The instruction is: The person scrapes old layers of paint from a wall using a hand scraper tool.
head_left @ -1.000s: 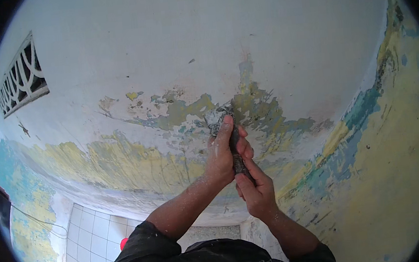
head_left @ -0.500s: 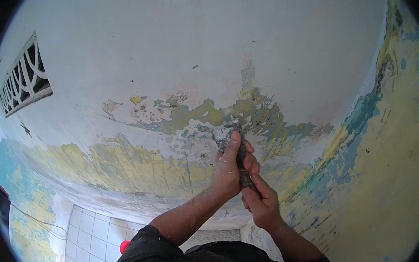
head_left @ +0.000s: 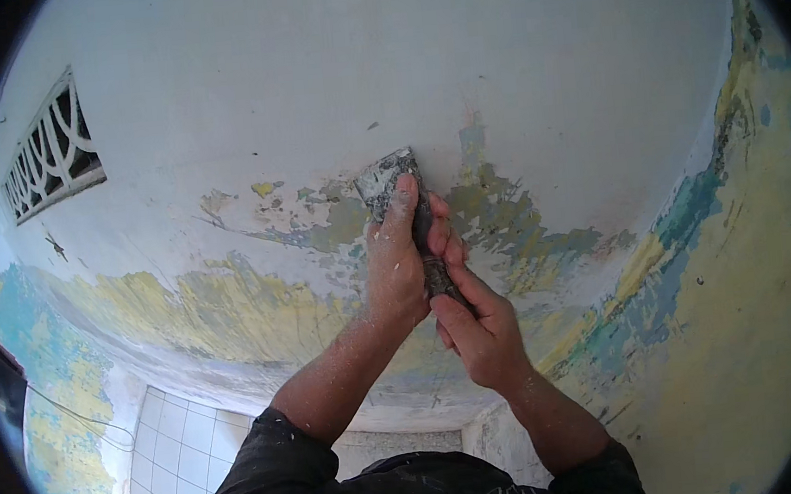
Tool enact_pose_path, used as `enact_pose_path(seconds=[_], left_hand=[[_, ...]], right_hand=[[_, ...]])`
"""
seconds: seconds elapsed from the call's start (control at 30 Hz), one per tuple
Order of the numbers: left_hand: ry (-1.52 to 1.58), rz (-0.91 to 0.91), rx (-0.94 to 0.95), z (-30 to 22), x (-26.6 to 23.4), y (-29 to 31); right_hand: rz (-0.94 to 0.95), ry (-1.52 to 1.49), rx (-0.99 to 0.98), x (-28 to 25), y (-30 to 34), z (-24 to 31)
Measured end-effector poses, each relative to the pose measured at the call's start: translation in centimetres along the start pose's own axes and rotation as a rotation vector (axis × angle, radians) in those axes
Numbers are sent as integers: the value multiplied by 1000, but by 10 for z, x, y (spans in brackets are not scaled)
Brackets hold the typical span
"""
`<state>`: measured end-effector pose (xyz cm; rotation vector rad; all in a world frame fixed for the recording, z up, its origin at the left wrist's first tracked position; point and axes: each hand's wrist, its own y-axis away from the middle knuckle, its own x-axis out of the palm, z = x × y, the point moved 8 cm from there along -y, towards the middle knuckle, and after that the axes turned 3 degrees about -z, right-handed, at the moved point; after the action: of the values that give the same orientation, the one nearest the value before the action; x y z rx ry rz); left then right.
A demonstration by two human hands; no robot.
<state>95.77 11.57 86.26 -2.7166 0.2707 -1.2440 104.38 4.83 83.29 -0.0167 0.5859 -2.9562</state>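
Both my hands grip one paint scraper (head_left: 379,185) with a flat, paint-crusted metal blade and a dark handle. My left hand (head_left: 399,256) is closed around its upper part, the thumb pressed along the base of the blade. Lower down, my right hand (head_left: 481,328) wraps the end of the handle. The blade lies at the wall (head_left: 290,88), by the upper edge of a patch of peeling paint (head_left: 347,225) where olive and yellow layers show under the white. Pale dust and flakes speckle my left forearm.
A white grille vent (head_left: 55,153) is set in the wall at the upper left. The right-hand wall (head_left: 747,340) shows yellow, green and blue paint, and blue and yellow paint (head_left: 52,367) peels at the left. White floor tiles (head_left: 183,440) and a thin cable (head_left: 79,419) lie lower left.
My hands and the scraper have moved up and slightly left along the wall, from the middle of the peeling patch to its upper edge. Both hands keep their grip.
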Motion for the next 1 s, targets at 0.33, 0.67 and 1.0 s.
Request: enact_pose_path(seconds=[0.33, 0.67, 1.0], left_hand=[[-60, -18, -146, 32, -17, 16], [-20, 40, -154, 27, -18, 14], [-56, 27, -172, 26, -22, 11]], right_hand=[[9, -86, 181, 8, 35, -32], [18, -65, 174, 13, 31, -28], [-28, -3, 132, 11, 30, -34]])
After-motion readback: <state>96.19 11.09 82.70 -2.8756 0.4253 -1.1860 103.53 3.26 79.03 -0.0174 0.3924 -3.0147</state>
